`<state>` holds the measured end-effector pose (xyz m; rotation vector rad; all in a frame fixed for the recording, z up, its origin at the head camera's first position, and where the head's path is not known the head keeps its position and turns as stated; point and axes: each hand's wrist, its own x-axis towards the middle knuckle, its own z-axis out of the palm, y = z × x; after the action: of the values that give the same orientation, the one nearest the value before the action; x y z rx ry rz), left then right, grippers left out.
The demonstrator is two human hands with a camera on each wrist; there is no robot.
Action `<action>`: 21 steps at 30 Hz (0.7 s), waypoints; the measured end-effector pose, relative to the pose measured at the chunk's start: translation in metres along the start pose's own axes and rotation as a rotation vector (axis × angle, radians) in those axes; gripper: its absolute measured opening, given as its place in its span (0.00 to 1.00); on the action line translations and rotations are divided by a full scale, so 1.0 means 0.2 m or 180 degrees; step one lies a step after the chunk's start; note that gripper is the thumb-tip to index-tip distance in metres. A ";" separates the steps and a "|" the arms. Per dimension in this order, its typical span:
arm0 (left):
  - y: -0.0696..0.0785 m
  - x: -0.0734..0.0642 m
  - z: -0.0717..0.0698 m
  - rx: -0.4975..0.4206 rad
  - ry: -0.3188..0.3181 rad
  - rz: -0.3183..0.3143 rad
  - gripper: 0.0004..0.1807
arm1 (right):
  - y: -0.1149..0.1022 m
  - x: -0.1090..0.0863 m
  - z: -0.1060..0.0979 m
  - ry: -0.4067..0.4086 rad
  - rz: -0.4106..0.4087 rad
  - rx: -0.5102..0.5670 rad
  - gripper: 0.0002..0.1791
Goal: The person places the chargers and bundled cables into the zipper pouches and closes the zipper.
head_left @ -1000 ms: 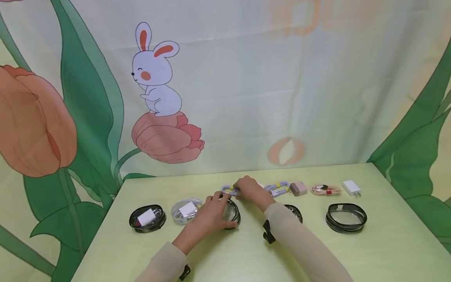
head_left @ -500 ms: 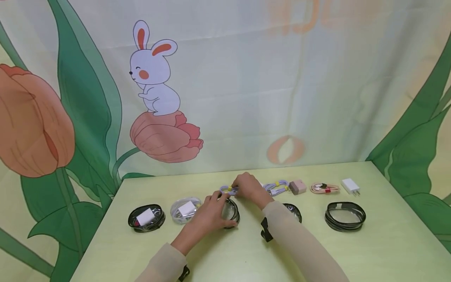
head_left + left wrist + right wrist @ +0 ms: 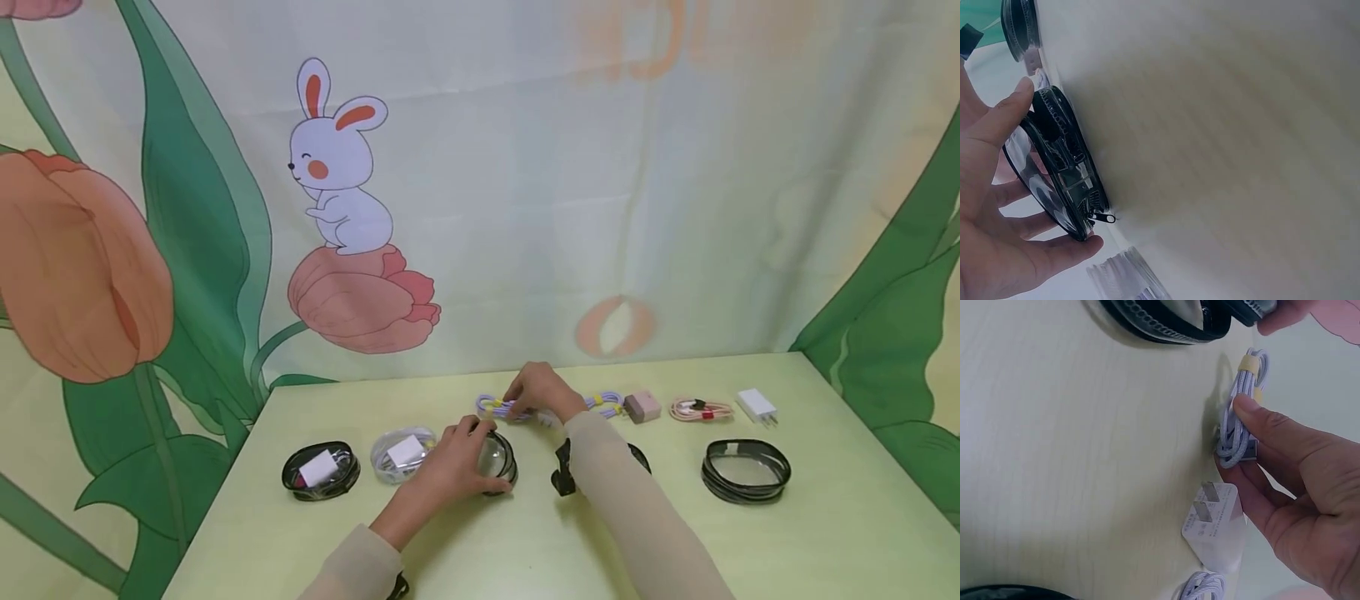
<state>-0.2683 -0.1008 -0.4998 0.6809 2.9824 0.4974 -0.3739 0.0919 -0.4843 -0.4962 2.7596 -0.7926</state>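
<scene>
My left hand (image 3: pixel 453 462) grips a round clear pouch with black trim (image 3: pixel 1075 187), thumb on one side of the rim and fingers on the other. A zipper pull hangs from the pouch's edge in the left wrist view. Behind it, my right hand (image 3: pixel 543 390) pinches a bundled lilac braided cable (image 3: pixel 1238 425) between thumb and fingers. Yellow ties wrap the cable, and a metal plug end shows beside the fingers. A white charger plug (image 3: pixel 1213 528) with two flat prongs lies right by the fingers. Another lilac cable (image 3: pixel 1204 586) is beyond it.
Left on the table stand a black-trimmed pouch (image 3: pixel 321 471) and a clear-trimmed pouch (image 3: pixel 403 455), each with a white charger. To the right are a pink charger (image 3: pixel 642 407), pink cable (image 3: pixel 701 410), white charger (image 3: pixel 757 406) and black-trimmed pouch (image 3: pixel 746 472). My right sleeve partly hides another pouch (image 3: pixel 640 457).
My right hand has risen slightly with the lilac cable, and the white charger plug now shows below it. The left hand stays on its pouch. The head view has shifted a little.
</scene>
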 end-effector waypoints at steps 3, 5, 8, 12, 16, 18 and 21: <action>0.01 0.00 0.00 0.0025 -0.0011 -0.0006 0.52 | 0.01 0.00 0.00 -0.0025 0.0088 0.0076 0.12; 0.01 0.00 0.00 0.0017 -0.0007 -0.0028 0.53 | 0.01 0.00 -0.01 -0.0045 0.0114 0.0156 0.13; 0.02 0.01 -0.01 -0.0044 0.0012 -0.0043 0.54 | 0.01 0.00 -0.01 -0.0050 0.0117 0.0226 0.14; 0.02 0.01 0.00 -0.0108 0.0064 -0.0054 0.55 | 0.00 0.00 -0.03 -0.0055 0.0059 0.0169 0.14; 0.02 0.02 0.02 -0.0146 0.0215 -0.0067 0.54 | 0.00 -0.01 -0.04 -0.0070 0.0043 0.0152 0.13; 0.02 0.02 0.03 -0.0156 0.0293 -0.0096 0.54 | 0.00 -0.01 -0.05 -0.0084 0.0034 0.0159 0.13; 0.02 0.03 0.04 -0.0132 0.0341 -0.0172 0.56 | 0.00 -0.03 -0.06 -0.0110 0.0008 0.0192 0.13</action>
<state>-0.2709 -0.0934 -0.5054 0.5865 3.0704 0.6094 -0.3723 0.0997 -0.4741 -0.4901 2.6953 -0.8557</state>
